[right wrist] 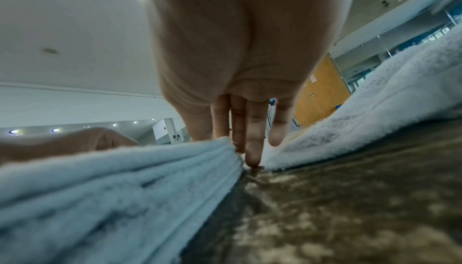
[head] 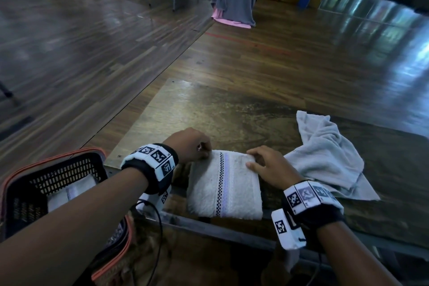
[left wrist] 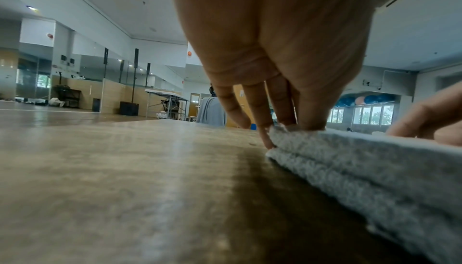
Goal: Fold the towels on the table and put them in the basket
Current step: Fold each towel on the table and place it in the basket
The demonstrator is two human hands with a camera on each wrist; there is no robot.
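We have the folded towel (head: pixel 224 184) lying on the table (head: pixel 243 109) at six o'clock, near the front edge. At its three o'clock, just beside it, lies the crumpled towel (head: pixel 329 158). At nine o'clock, off the table's left end, sits the basket (head: pixel 30 190) with another folded towel (head: pixel 72 190) in it. Our left hand (head: pixel 189 146) is at the folded towel's far left corner, our right hand (head: pixel 269 167) at its far right corner.
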